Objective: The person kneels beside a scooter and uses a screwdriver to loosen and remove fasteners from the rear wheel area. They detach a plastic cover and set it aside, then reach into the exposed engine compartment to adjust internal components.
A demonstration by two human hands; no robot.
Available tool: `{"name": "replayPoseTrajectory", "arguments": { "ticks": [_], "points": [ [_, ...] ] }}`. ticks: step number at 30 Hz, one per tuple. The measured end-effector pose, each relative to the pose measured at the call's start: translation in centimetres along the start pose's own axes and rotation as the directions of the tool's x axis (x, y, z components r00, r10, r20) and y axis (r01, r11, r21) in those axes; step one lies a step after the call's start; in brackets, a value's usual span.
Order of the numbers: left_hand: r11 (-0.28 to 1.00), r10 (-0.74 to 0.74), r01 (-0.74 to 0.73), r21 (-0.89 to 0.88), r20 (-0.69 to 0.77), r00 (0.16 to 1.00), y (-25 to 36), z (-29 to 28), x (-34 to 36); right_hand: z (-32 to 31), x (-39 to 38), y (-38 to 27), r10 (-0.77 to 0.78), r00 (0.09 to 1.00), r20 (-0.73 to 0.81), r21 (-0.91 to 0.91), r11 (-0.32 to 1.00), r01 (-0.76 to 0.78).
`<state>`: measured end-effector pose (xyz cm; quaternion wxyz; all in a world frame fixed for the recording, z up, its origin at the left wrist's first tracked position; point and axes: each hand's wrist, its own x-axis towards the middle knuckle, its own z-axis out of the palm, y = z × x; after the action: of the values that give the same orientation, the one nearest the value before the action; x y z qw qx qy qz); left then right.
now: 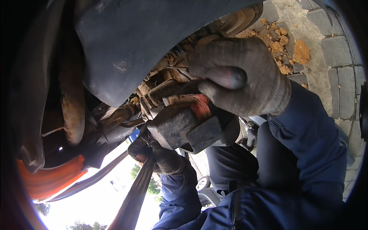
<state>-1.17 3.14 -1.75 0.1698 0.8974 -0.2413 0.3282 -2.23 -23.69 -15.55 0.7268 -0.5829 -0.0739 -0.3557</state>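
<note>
My right hand (245, 76), in a grey-brown knit glove, is closed round the dark, red-marked handle (226, 77) of a screwdriver. Its thin metal shaft (178, 68) points left into the dirt-caked mechanical parts (165, 82) of a vehicle. Below that hand hangs a black box-shaped housing (174, 126) with a torn reddish-orange patch (200, 106) on top. My left hand (165, 157), gloved too, is lower down, under the housing's left side. Its fingers are bent beside the upper end of a long dark bar (136, 188); what they grip is partly hidden.
A large dark plastic panel (126, 42) overhangs the parts at upper left. A rusty tube (73, 99) and an orange body panel (53, 176) are at the left. Clods of brown dirt (301, 52) lie on grey paving stones (337, 51) at upper right.
</note>
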Motion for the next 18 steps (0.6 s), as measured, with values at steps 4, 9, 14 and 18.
{"name": "replayPoseTrajectory", "arguments": {
  "ticks": [4,9,14,18],
  "points": [
    [0.993,0.019,-0.013,-0.116,0.049,0.999,1.0,0.6,0.3,-1.2,0.0,-0.4,0.112,0.992,0.059,0.166,0.979,-0.121],
    [0.956,0.110,-0.117,-0.269,-0.040,0.993,1.9,1.8,0.5,-0.5,2.1,0.2,0.171,0.981,-0.088,0.079,0.983,-0.164],
    [0.934,0.113,-0.122,-0.336,-0.046,0.992,1.8,1.8,0.7,-0.8,0.9,-0.9,0.075,0.997,-0.019,0.045,0.996,-0.074],
    [0.939,0.155,-0.160,-0.305,-0.040,0.987,1.7,1.9,0.7,-0.8,0.8,-0.5,0.223,0.975,-0.016,0.311,0.928,-0.207]
  ]
}}
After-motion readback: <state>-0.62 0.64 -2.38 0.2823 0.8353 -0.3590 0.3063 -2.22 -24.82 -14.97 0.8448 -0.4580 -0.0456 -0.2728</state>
